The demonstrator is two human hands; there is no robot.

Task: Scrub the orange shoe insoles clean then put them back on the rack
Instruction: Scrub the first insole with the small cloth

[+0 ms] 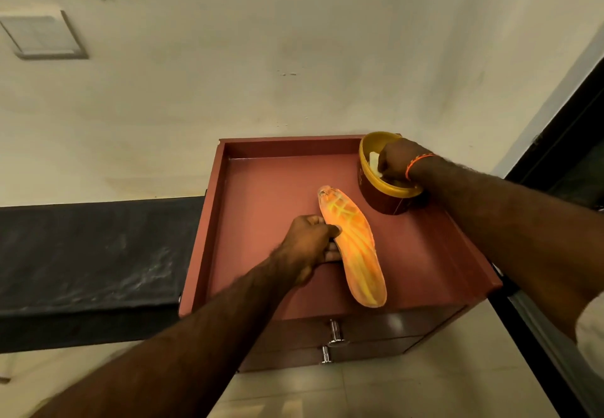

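Note:
An orange insole (354, 247) with yellow streaks lies lengthwise on the reddish-brown cabinet top (268, 195). My left hand (309, 247) grips its left edge near the middle, thumb on top and fingers underneath. My right hand (397, 162) reaches down into a round tub (379, 195) with a yellow rim at the back right corner. Its fingers are curled around something pale inside the tub; what that pale thing is cannot be made out. Only one insole is visible.
The cabinet top has a raised lip on its left and back sides. Two drawers with chrome knobs (335, 331) sit below the front edge. A dark stone ledge (91, 254) runs to the left, a wall switch plate (44, 35) above it, a dark door frame (562, 130) at right.

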